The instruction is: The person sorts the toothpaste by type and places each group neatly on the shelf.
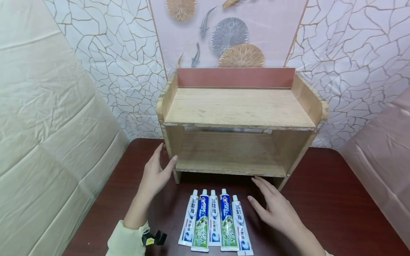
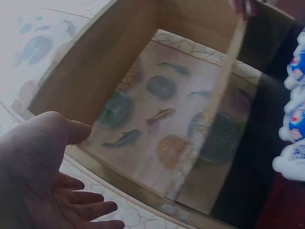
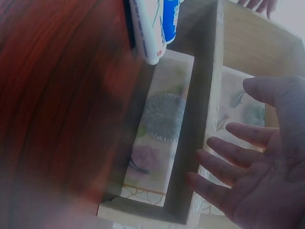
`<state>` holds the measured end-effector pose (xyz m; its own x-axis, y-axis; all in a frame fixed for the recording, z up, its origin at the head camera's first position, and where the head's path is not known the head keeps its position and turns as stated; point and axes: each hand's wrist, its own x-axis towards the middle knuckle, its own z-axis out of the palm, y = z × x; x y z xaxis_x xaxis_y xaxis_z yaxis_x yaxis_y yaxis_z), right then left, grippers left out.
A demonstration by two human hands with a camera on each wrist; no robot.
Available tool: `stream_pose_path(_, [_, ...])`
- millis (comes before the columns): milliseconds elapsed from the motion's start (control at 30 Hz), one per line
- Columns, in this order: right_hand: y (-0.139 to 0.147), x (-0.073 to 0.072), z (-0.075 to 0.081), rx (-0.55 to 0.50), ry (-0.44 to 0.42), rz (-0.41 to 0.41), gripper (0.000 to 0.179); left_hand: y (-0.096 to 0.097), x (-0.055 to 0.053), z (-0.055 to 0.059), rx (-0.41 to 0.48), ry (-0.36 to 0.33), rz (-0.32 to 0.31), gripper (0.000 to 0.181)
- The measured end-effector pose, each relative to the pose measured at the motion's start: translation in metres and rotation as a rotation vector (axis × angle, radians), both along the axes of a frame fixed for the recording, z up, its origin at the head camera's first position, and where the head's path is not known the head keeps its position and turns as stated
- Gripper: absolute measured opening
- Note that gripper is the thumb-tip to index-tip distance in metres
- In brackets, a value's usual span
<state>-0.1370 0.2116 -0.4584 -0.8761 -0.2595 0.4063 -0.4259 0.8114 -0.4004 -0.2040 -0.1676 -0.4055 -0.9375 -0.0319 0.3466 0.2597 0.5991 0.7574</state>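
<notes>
A two-tier wooden shelf (image 1: pixel 237 106) stands on the dark red table. My left hand (image 1: pixel 155 174) is beside its left side panel, fingers spread and nothing held; whether it touches the panel I cannot tell. Near the lower right front edge of the shelf is my right hand (image 1: pixel 273 208), its fingers extended and holding nothing. Between the hands several toothpaste tubes lie in a row, caps toward the shelf: white ones (image 1: pixel 214 220) alternate with blue-and-green ones (image 1: pixel 228 224). The left wrist view shows the left palm (image 2: pixel 33 176) facing the shelf; the right palm (image 3: pixel 271 176) appears in the right wrist view.
The table (image 1: pixel 336 199) extends to both sides of the shelf. Behind it hangs a patterned backdrop (image 1: pixel 128 71) with a fish-and-leaf panel. Pale cloth (image 1: pixel 48 135) slopes down on the left, and another cloth (image 1: pixel 381 153) on the right. A black strap device (image 1: pixel 157 237) sits at the left wrist.
</notes>
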Motion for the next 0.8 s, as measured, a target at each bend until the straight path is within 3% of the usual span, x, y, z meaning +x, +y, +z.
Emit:
stream_pose_path(333, [-0.016,-0.001,-0.007,-0.013,-0.037,0.052,0.051,0.003,-0.019,0.024,-0.014,0.052,0.009,0.069])
stream_pose_path(633, [-0.031,0.002,-0.023,-0.025,-0.227,0.030,0.028,0.008,-0.022,0.026,0.008,0.094,0.027,0.053])
stream_pose_path(800, [-0.037,0.001,-0.029,-0.042,-0.311,-0.010,0.024,0.010,-0.021,0.023,0.016,0.106,0.040,0.054])
